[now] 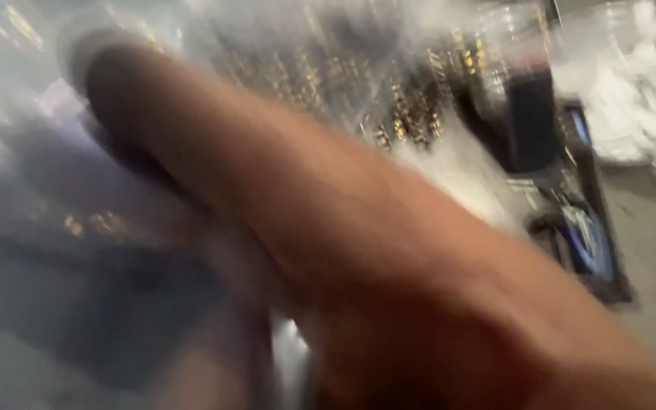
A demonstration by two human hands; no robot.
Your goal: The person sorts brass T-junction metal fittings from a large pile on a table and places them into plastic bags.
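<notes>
Heavily motion-blurred head view, nothing sharp. Bare right forearm [358, 228] crossing from lower right to upper left and filling much of the picture. Right hand [127, 83] at the far upper-left end, smeared into a dark rounded shape; impossible to tell whether spread, pressed together or pinching anything. Paler flesh-toned smear [214, 357] below the forearm, possibly the left hand, grip likewise impossible to tell.

Clear bag [358, 83] behind the forearm at top centre, speckled with small gold and dark bits, just beside the hand and nearest to it; touching or apart not readable. Dark cloth [100, 304] at lower left, under the arm. Dark box [571, 205] with a blue patch at right, well apart from the hand. White heap [639, 83] of crumpled material at top right.

Risks, as a judgement only: with a reach this fast and a view this unsteady, easy to miss the bag or snag its thin film and spill the small bits. Also possible to sweep the forearm across the bag and drag it sideways. Poor sight of the fingers, so a weak or partial hold likely to go unnoticed.
</notes>
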